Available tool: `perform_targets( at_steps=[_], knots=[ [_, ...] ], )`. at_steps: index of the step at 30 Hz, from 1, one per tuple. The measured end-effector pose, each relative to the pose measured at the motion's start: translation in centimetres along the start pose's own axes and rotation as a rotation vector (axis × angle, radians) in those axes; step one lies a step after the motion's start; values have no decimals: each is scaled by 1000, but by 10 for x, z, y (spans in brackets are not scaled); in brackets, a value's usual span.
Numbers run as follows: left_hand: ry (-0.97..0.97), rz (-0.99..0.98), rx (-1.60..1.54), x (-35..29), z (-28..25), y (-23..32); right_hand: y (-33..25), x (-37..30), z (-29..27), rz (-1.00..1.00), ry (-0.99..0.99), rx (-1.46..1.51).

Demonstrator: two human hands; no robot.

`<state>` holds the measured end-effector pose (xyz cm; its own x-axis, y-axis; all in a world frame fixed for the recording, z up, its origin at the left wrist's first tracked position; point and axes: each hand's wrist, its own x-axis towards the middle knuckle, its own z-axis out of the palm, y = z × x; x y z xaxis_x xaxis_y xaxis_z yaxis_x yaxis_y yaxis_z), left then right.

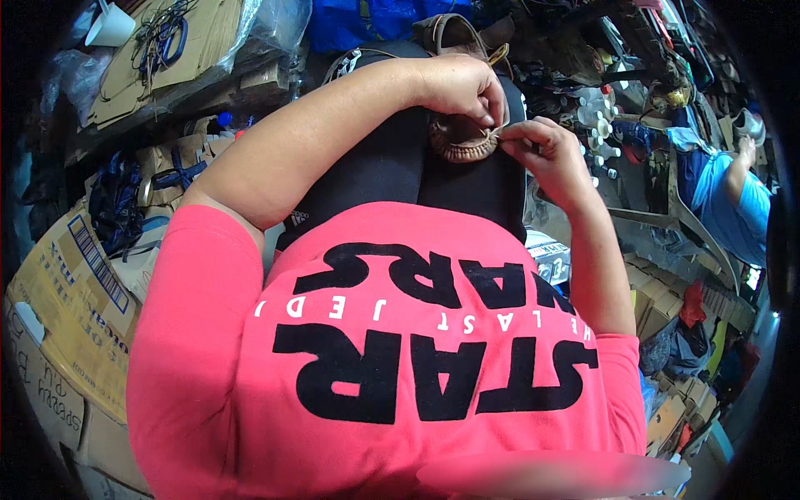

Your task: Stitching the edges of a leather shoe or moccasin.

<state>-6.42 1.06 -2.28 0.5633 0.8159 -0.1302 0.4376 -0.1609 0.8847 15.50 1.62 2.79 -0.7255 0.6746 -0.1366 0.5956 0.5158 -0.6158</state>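
Note:
A brown leather moccasin shoe [463,153] with a puckered, stitched toe seam rests over my dark-trousered thighs, toe toward me. My left hand [461,86] is closed, its fingers curled down over the shoe's opening; what they pinch is hidden. At the right end of the stitched seam, my right hand [546,150] pinches a pale thread close to the leather. Just beyond my left hand is a brown shoe heel [451,33] with an open collar; I cannot tell whether it belongs to the same shoe.
Flat cardboard [187,50] with a coil of dark cord lies at far left. A printed carton [79,308] stands at left. White bottles [596,125] cluster to the right. Farther right, a person in blue [733,200] is nearby. Blue plastic [358,21] lies ahead.

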Motion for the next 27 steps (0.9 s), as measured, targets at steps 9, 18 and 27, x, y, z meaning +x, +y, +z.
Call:
perform_targets(
  at_steps=[9, 18, 27],
  knots=[
    [-3, 190, 222, 7, -1, 14, 33, 5, -12, 106, -198, 309],
    [418, 210, 270, -20, 1, 1, 13, -7, 5, -26, 89, 126],
    [620, 65, 218, -81, 41, 22, 13, -31, 23, -55, 142, 21]
  ],
)
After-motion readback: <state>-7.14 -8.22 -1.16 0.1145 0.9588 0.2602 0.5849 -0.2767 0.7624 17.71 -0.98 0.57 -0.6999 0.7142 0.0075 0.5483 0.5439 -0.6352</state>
